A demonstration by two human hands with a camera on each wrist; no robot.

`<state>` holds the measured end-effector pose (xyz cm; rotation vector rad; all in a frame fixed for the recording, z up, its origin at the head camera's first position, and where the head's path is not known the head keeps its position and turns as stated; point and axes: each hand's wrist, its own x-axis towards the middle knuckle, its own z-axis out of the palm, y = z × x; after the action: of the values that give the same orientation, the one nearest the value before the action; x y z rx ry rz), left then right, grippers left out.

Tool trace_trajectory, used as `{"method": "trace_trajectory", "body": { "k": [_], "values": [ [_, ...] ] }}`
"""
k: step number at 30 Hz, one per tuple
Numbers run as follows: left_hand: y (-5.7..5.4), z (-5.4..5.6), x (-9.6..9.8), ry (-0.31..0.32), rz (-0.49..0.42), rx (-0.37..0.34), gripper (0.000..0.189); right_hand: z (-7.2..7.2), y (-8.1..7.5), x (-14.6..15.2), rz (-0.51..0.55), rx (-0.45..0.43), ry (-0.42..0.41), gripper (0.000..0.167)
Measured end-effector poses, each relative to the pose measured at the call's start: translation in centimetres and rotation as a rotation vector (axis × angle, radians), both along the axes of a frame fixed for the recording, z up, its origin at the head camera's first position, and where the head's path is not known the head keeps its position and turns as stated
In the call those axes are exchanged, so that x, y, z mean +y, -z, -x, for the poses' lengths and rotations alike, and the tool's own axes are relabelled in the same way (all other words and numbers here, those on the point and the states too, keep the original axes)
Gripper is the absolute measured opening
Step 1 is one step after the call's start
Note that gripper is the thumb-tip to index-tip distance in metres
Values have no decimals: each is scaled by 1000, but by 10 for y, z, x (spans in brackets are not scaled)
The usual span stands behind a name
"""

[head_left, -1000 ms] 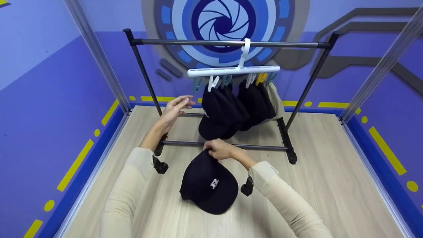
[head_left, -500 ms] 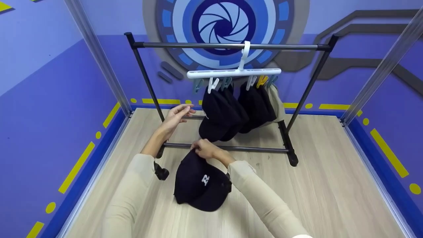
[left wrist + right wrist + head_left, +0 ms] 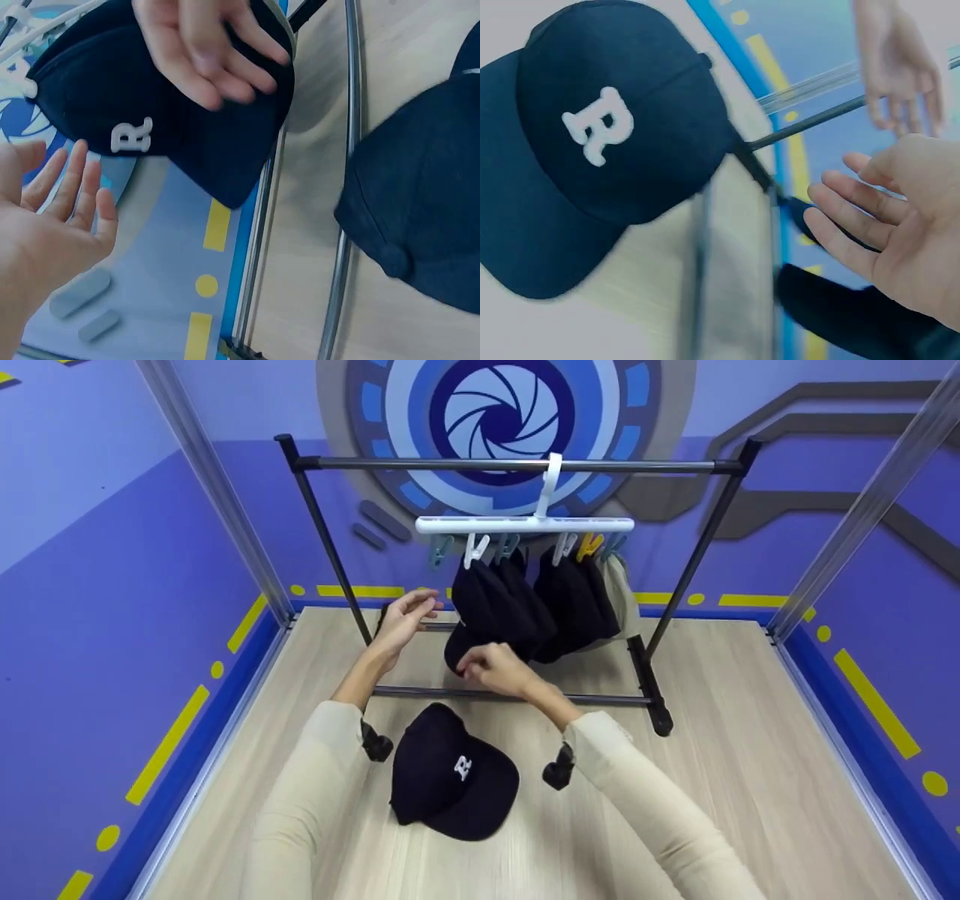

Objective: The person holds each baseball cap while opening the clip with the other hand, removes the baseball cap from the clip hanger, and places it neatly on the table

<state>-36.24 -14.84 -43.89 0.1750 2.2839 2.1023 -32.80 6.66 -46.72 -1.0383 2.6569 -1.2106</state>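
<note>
A dark baseball cap (image 3: 450,780) with a white letter R lies on the wooden floor in front of the rack, no hand on it. My right hand (image 3: 496,669) hovers above and behind it, empty; the right wrist view shows its fingers (image 3: 855,217) loosely spread. My left hand (image 3: 407,619) is raised by the rack's left side, fingers relaxed and holding nothing. Near both hands, a row of dark caps (image 3: 499,604) hangs by clips from a white hanger (image 3: 480,525). In the left wrist view the nearest hanging cap (image 3: 97,82) also bears a white R.
The black metal rack (image 3: 637,466) carries the hanger on its top bar, with low crossbars (image 3: 420,691) close to the floor. A beige cap (image 3: 621,596) hangs at the right end. At the hanger's left end is a bare teal clip (image 3: 441,551). Purple-blue walls enclose the sides.
My right hand moved the cap slightly left, then let go of it and rose toward the hanging caps. The cap now lies by itself on the floor. My left hand has barely moved.
</note>
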Motion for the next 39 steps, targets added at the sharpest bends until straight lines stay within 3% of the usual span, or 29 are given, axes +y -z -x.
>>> {"method": "trace_trajectory", "body": {
  "k": [6, 12, 16, 23, 28, 31, 36, 39],
  "values": [
    [-10, 14, 21, -50, 22, 118, 40, -4, -46, 19, 109, -3, 109, 24],
    [-15, 25, 41, -28, 68, 178, 45, 6, -76, 33, 226, 149, 287, 23],
    [-15, 26, 47, -47, 100, 216, 39, 12, -81, 35, 276, 205, 329, 29],
    [-16, 20, 47, -75, 171, 190, 33, 17, -85, 29, 303, 159, 354, 43],
    [-20, 21, 52, -13, 178, 231, 23, 20, -95, 26, 339, 75, 373, 50],
    [-22, 21, 56, -3, 207, 270, 29, 20, -101, 24, 338, 37, 401, 51],
    [-22, 23, 57, 27, 289, 383, 38, 20, -105, 22, 370, 0, 433, 40],
    [-24, 24, 58, 68, 297, 385, 40, 21, -106, 23, 408, -16, 443, 33]
  ]
}}
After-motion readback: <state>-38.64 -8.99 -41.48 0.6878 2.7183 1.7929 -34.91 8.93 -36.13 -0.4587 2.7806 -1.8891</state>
